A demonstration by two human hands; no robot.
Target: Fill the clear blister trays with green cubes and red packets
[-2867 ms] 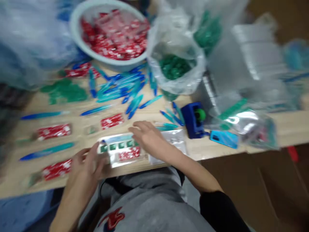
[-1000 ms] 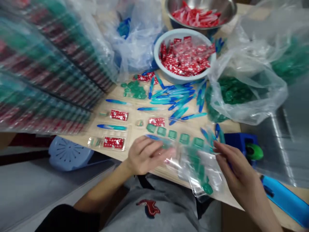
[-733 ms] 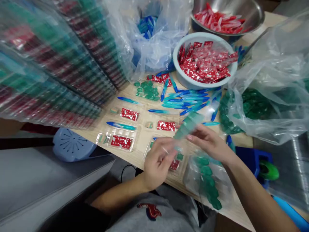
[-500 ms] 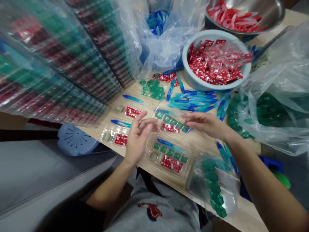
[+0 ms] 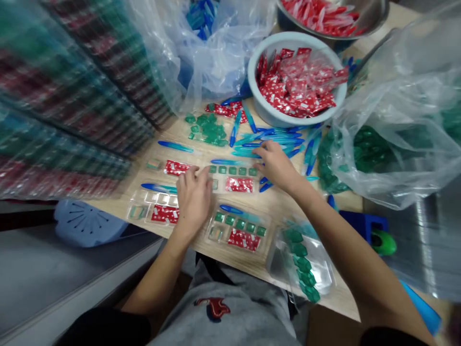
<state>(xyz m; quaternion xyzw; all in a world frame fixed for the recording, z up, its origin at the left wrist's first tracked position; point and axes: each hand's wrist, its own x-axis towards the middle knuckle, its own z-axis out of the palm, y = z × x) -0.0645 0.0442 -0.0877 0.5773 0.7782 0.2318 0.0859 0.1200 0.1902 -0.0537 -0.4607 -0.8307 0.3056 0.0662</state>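
A clear plastic blister tray (image 5: 220, 189) lies on the table between my hands, with a row of green gem-like pieces (image 5: 232, 171), a red patterned packet (image 5: 239, 184) and a blue pen-shaped stick (image 5: 225, 162). My left hand (image 5: 195, 196) rests at its left end, fingers spread and bent, covering part of it. At the right end of the green row is my right hand (image 5: 275, 163), thumb and fingers apart, close to a pile of blue sticks (image 5: 284, 139). Nearer my body sits another filled tray (image 5: 212, 242). Further trays with red packets (image 5: 164, 214) lie left of my left hand.
Stacked filled trays (image 5: 72, 110) rise on the left. Behind are loose green pieces (image 5: 209, 129), a bowl of red packets (image 5: 257, 103), a metal bowl of red sticks (image 5: 376, 19) and a plastic bag (image 5: 219, 67). A clear bag with green pieces (image 5: 304, 264) lies at the front edge.
The green row, slanted between my hands before, now lies straight in the tray. My right hand has moved to its right end, and my left hand is lowered onto the left end. The view has shifted.
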